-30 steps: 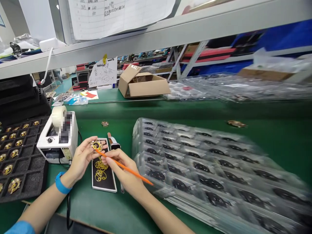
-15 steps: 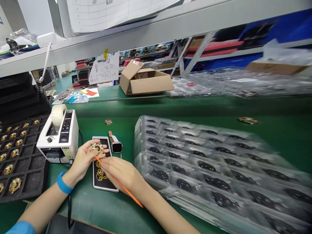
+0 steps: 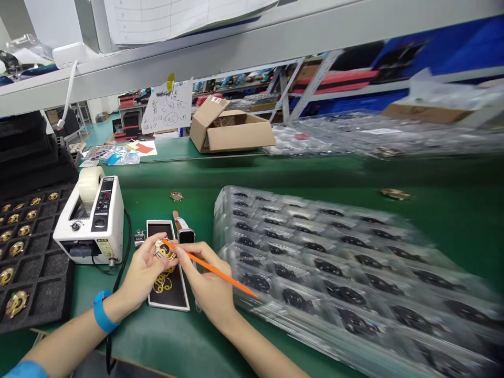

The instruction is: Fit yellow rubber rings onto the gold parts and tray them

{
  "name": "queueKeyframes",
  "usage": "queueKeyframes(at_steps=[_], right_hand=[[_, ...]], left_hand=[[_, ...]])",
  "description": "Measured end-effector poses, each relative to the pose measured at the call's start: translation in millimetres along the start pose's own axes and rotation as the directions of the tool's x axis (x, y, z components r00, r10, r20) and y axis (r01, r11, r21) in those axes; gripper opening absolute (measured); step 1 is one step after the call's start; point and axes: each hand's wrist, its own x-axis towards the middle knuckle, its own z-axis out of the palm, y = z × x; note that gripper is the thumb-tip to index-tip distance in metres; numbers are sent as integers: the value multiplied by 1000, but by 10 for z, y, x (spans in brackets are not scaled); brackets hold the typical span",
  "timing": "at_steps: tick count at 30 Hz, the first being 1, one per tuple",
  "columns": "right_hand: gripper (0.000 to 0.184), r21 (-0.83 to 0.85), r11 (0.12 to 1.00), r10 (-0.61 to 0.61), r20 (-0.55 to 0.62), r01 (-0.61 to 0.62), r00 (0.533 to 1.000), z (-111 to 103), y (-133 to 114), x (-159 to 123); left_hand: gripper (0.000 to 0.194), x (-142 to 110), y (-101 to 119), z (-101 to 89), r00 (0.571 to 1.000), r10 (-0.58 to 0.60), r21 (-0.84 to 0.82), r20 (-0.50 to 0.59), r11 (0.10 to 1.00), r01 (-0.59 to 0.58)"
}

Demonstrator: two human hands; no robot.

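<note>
My left hand (image 3: 142, 275) pinches a small round gold part (image 3: 164, 249) between thumb and fingers, held just above a black card (image 3: 170, 292) that carries yellow ring-shaped pieces. My right hand (image 3: 205, 282) grips a thin orange stick (image 3: 220, 273) like a pen, and its tip touches the gold part. A blue band sits on my left wrist. Both hands hover over the green bench, between a white tape dispenser (image 3: 91, 222) and a stack of clear blister trays (image 3: 334, 262).
A black foam tray (image 3: 27, 262) with gold parts lies at the left. A smartwatch (image 3: 184, 232) lies behind the card. Loose gold parts (image 3: 177, 196) rest farther back, an open cardboard box (image 3: 228, 131) stands at the rear, and a shelf hangs overhead.
My right hand lifted from the card, and the stick's tip came back onto the gold part. My left hand lowered the part slightly toward me. The view shifted a little.
</note>
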Motion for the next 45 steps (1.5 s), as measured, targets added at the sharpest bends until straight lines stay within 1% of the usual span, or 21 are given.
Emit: queueKeyframes(at_steps=[1,3,5,7,8,10,11,12,15,17,20,22,25,27,29,31,33,35,37,42,45], right_hand=[[10,-17,999,-36,-2,36,999,13,12,-4],[9,-52,979,-198,10,198,980,34,51,-6],[17,-89,902,-418,53,422,907,49,100,1],[24,-140,792,-583,115,594,804,54,143,16],[24,-172,745,-628,146,645,764,52,157,24],[23,-220,694,-659,190,685,728,39,163,38],[22,-217,697,-654,199,683,730,26,155,44],[21,-194,725,-633,189,661,750,10,140,49],[19,-56,885,-457,80,462,886,-55,68,63],[16,24,954,-300,7,300,954,-98,23,72],[13,90,986,-143,-8,143,990,-138,-1,78],[18,133,987,-94,13,91,996,-153,8,76],[29,177,979,-112,21,106,994,-177,18,67],[33,141,976,-167,-4,166,986,-193,8,58],[33,79,959,-272,-19,272,962,-191,-10,46],[27,-7,927,-375,24,375,927,-160,-25,29],[20,-133,896,-411,113,423,905,-104,-25,9],[15,-261,870,-387,168,419,907,-42,-7,-8],[14,-329,853,-371,162,405,914,6,19,-19],[14,-373,861,-333,101,346,938,46,52,-12],[16,-363,890,-244,129,275,961,45,60,14]], left_hand=[[49,2,-18,1,1000,-8,-17,-6,1000,8],[46,11,-39,-5,999,-35,-43,-23,998,34],[43,21,-40,-18,997,-65,-47,-44,997,63],[41,31,-21,-31,994,-87,-42,-58,995,85],[40,35,-8,-35,994,-95,-44,-59,995,93],[39,47,18,-41,992,-111,-57,-59,993,107],[39,53,29,-42,991,-116,-60,-63,992,113],[39,60,37,-43,991,-118,-59,-70,992,114],[35,79,46,-47,992,-94,-9,-87,996,94],[33,88,45,-49,994,-68,44,-84,996,72],[30,94,48,-49,997,-34,121,-71,992,42],[27,93,49,-49,998,-16,168,-64,985,27],[22,92,39,-52,998,6,234,-62,972,9],[19,96,27,-58,997,23,269,-71,963,-3],[18,100,18,-63,994,55,295,-91,955,-26],[17,101,15,-64,990,91,317,-111,947,-52],[17,93,18,-57,986,120,330,-118,941,-75],[21,73,18,-43,984,139,351,-112,932,-92],[28,44,10,-24,981,165,389,-106,915,-112],[43,-20,-39,16,982,179,474,-65,871,-127],[49,-23,-58,16,985,167,521,-52,845,-116]])
